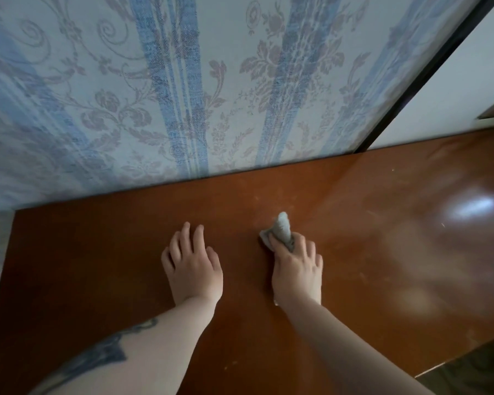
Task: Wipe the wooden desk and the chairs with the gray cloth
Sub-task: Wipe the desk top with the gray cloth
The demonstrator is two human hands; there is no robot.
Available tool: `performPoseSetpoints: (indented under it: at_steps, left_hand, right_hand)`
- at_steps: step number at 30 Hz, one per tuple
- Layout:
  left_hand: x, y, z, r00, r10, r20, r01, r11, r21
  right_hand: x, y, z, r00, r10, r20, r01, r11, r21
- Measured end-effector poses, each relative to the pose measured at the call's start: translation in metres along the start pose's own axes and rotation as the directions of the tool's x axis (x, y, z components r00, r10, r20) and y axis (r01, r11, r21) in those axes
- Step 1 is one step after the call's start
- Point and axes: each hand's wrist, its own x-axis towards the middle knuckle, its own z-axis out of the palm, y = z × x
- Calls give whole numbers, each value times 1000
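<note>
Cloth (280, 232) on desk (97, 252), right of left hand (193, 266).

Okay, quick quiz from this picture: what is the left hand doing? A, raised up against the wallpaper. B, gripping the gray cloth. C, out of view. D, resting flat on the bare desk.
D: the left hand lies with fingers spread on the desk, holding nothing, while the right hand grips the cloth.

Single head view, close above the tabletop (354, 266), tilted forward-down toward the wallpapered wall (154, 95) behind it.
</note>
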Motion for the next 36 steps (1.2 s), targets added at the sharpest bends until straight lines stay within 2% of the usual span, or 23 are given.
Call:
performPoseSetpoints:
  at_steps: [1,3,4,6,8,11,13,15,17,19,21,22,24,26,28,30,33,36]
  left_hand:
    - [0,0,2,1000,5,-22,-4,1000,6]
    - [2,0,6,999,-7,-46,8,1000,8]
    - [2,0,7,999,-13,-52,13,1000,11]
    - [1,0,8,998,3,-68,-1,1000,23]
    - [1,0,8,997,11,-71,-9,999,34]
    - [0,1,5,999,2,-46,0,999,51]
    - [1,2,5,999,2,-35,0,998,57]
    - [2,1,7,999,-1,-41,3,999,49]
    - [2,-2,10,997,0,-76,2,1000,31]
    - [2,-2,9,996,5,-89,-2,1000,25]
    - [1,-1,8,996,10,-86,-8,999,31]
    - [1,-1,7,996,11,-88,-9,999,33]
    - [1,-1,7,996,10,-85,-8,1000,28]
    - [0,-1,7,997,4,-78,-2,1000,28]
    - [0,0,7,997,4,-72,-2,999,35]
    - [0,-1,9,996,3,-84,0,999,34]
    - [2,-3,10,994,21,-104,-19,1000,21]
    - [2,-3,9,996,10,-87,-9,1000,18]
  right_hand:
    - [-6,-10,0,993,-116,-7,116,993,35]
    - [-25,-30,11,931,-364,30,361,930,75]
    - [-30,-35,15,908,-416,51,410,907,99]
    - [-21,-32,18,915,-398,60,388,912,129]
    - [0,-18,19,948,-316,47,313,948,57]
    - [26,2,10,999,-47,19,47,999,-9]
    - [31,0,9,998,47,29,-47,999,-12]
    - [22,-20,6,1000,10,15,-10,999,40]
    - [-1,-46,16,986,-164,6,163,981,104]
    - [-17,-56,26,945,-325,34,321,943,83]
    - [-5,-43,28,934,-354,37,352,934,56]
    - [6,-34,26,949,-313,38,312,950,32]
    - [25,-15,19,993,-118,31,119,992,-36]
    - [38,0,14,994,88,58,-86,995,-42]
    - [37,-5,8,985,169,22,-169,985,17]
    - [18,-26,5,999,49,-23,-47,994,96]
    - [-20,-60,20,961,-267,74,255,958,133]
    - [-11,-50,32,927,-358,108,347,931,114]
